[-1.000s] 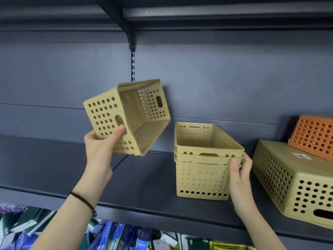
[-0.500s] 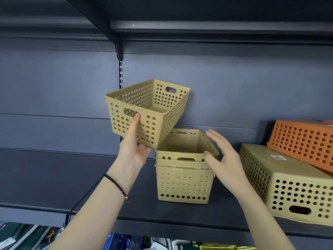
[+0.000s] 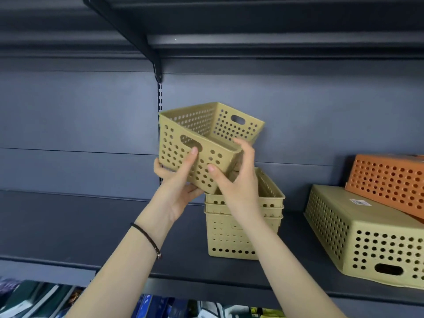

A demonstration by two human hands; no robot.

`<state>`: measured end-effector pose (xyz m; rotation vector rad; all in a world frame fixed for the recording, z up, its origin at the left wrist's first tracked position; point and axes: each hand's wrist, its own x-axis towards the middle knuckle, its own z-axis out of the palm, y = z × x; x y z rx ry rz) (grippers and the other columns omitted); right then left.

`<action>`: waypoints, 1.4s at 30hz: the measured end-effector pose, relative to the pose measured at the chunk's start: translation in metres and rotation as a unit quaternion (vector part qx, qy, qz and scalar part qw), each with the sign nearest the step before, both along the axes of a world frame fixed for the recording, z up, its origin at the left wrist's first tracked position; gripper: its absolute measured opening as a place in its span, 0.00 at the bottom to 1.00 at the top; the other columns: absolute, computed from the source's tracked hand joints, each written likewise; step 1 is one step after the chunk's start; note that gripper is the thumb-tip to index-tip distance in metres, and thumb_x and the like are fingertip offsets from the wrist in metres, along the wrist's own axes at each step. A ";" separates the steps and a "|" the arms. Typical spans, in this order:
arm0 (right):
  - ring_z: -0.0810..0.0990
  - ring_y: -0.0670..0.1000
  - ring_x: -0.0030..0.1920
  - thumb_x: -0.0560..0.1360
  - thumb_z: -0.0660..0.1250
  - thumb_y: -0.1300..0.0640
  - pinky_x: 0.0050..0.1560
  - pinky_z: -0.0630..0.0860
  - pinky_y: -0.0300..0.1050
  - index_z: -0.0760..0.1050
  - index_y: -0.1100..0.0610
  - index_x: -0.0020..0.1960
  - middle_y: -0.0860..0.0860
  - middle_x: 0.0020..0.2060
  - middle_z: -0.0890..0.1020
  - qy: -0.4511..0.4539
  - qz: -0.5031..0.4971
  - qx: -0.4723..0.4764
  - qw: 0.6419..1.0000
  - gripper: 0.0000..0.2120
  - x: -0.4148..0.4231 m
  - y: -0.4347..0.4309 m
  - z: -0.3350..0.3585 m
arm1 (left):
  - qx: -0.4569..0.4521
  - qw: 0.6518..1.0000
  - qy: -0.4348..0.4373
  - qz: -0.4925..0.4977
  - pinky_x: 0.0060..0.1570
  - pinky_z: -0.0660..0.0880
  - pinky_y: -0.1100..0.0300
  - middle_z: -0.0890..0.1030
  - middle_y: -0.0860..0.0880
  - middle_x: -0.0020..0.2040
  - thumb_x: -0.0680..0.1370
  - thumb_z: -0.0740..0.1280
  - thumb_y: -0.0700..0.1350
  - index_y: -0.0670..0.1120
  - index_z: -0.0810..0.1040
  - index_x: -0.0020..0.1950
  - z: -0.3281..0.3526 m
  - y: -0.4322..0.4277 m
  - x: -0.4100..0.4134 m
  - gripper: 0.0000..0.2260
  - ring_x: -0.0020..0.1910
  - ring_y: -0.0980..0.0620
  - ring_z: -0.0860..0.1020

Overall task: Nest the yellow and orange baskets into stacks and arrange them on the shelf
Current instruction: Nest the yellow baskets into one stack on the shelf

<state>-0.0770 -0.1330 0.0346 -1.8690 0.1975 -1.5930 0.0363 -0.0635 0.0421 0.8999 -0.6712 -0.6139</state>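
Yellow basket point(image 3: 202, 145) gripped by both hands above the nested stack point(image 3: 243, 226)

We've got bare shelf point(image 3: 91, 228) left of the nested yellow stack point(image 3: 243, 235); overturned yellow basket point(image 3: 367, 235) and orange basket point(image 3: 387, 182) crowd the right.

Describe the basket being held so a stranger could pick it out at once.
Start at the dark shelf and find the nested stack of yellow baskets near its middle. Just above it, tilted, is a yellow perforated basket in the grip of both the left hand and right hand. It alone is off the shelf.
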 end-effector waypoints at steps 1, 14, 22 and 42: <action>0.73 0.50 0.66 0.70 0.73 0.53 0.62 0.74 0.56 0.62 0.35 0.63 0.48 0.66 0.72 -0.007 0.006 0.010 1.000 0.30 -0.002 -0.004 -0.001 | 0.017 1.000 -0.021 -0.002 0.53 0.80 0.46 0.77 0.47 0.64 0.67 0.76 0.58 0.64 0.47 0.72 0.000 0.003 0.004 0.44 0.53 0.46 0.83; 0.71 0.43 0.69 0.76 0.68 0.61 0.66 0.73 0.49 0.56 0.34 0.70 0.46 0.72 0.70 0.016 0.097 0.039 0.994 0.34 -0.051 -0.039 0.018 | 0.001 0.939 -0.335 0.078 0.51 0.75 0.71 0.83 0.53 0.58 0.78 0.66 0.38 0.47 0.74 0.68 0.004 0.020 0.009 0.18 0.56 0.62 0.80; 0.74 0.46 0.67 0.78 0.66 0.55 0.63 0.75 0.54 0.53 0.37 0.75 0.48 0.72 0.70 0.019 0.087 0.070 0.994 0.33 -0.071 -0.060 0.018 | 0.023 0.943 -0.330 0.042 0.54 0.73 0.73 0.82 0.55 0.60 0.75 0.70 0.40 0.48 0.74 0.69 -0.005 0.007 0.001 0.22 0.59 0.64 0.78; 0.76 0.49 0.65 0.78 0.67 0.58 0.53 0.80 0.45 0.58 0.44 0.74 0.49 0.67 0.76 0.036 0.067 0.114 0.991 0.30 -0.076 -0.085 0.000 | 0.061 0.938 -0.340 0.041 0.52 0.75 0.72 0.84 0.54 0.56 0.78 0.68 0.40 0.48 0.74 0.69 -0.017 -0.019 0.001 0.19 0.55 0.61 0.81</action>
